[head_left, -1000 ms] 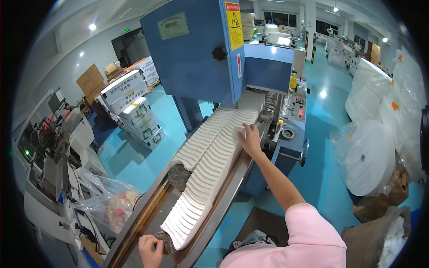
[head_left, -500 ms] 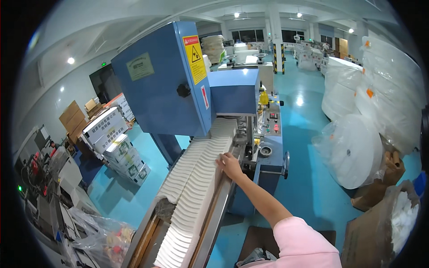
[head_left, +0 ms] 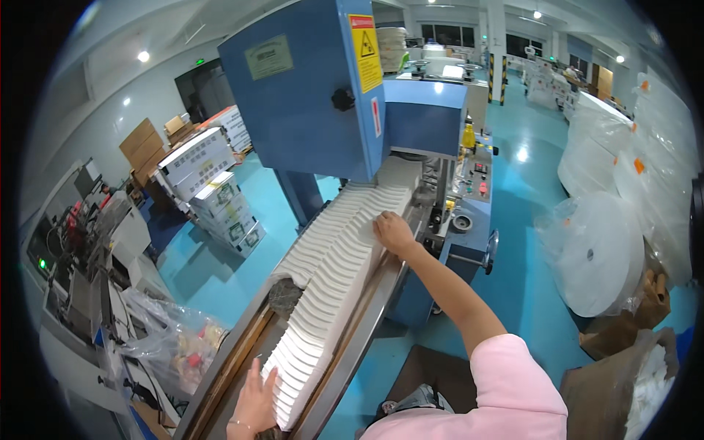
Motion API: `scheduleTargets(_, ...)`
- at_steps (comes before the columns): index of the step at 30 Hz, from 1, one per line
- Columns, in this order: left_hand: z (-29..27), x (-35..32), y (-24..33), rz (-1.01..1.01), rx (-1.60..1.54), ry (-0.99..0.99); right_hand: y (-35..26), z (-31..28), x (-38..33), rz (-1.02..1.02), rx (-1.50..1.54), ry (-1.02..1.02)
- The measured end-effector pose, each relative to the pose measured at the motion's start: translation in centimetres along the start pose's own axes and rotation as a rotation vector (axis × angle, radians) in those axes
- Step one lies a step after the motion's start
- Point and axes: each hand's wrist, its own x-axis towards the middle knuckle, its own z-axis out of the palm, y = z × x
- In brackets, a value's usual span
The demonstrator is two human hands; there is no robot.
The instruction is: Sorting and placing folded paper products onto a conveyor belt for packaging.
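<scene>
Two side-by-side rows of folded white paper sheets [head_left: 334, 264] run in wavy layers along a metal trough [head_left: 350, 348], from under a blue machine [head_left: 308, 95] toward me. At the near end of the longer right row, my left hand [head_left: 255, 402] is open, thumb and fingers apart, beside the row's left edge. My right hand [head_left: 394, 233] lies farther up, by the machine's outlet. Its bent fingers close on the right edge of the paper; the fingertips are partly hidden. A dark grey block [head_left: 284, 295] sits against the near end of the shorter left row.
A handwheel [head_left: 491, 251] sticks out at the machine's right side. Large plastic-wrapped white rolls [head_left: 594, 257] stand at right, above an open carton [head_left: 601, 389]. Stacked boxes [head_left: 224, 209] and a clear plastic bag [head_left: 183, 345] are on the left.
My left hand has come into fuller view at the paper's near end. The view has shifted, so the machine appears higher and farther right. My right hand stays at the paper's right edge.
</scene>
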Motion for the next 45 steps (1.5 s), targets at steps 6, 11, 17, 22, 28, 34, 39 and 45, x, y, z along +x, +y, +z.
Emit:
scheduleTargets(6,-1.7,1.5,1.5,0.033,-0.046,-0.063,-4.3,-1.0,1.3,0.131,0.054,-0.456)
scheduleTargets(11,-2.5,1.2,1.6,0.12,-0.073,-0.008,-5.4,-0.8,3.3,0.172,-0.021,-0.747)
scheduleTargets(17,-2.9,1.3,1.4,0.028,-0.121,-0.04,-4.4,-0.4,3.9,0.156,-0.117,-0.916)
scheduleTargets(22,-3.2,-0.3,0.9,-0.042,-0.026,-0.188,-5.7,-2.0,4.6,0.108,-0.084,-1.024)
scheduleTargets(28,-3.9,-0.4,3.2,-0.26,0.151,-0.199,-5.9,-1.1,4.0,0.133,-0.151,-0.958)
scheduleTargets(34,-2.6,-0.3,1.1,-0.017,-0.005,-0.186,-5.5,-0.7,4.2,0.132,-0.159,-0.974)
scheduleTargets(39,-0.5,-0.1,0.9,0.034,0.078,-0.075,-5.9,-0.2,4.0,0.149,-0.134,-0.957)
scheduleTargets(45,0.9,-0.3,0.8,0.133,0.02,0.129,-8.2,-1.1,0.9,0.054,-0.049,-0.599)
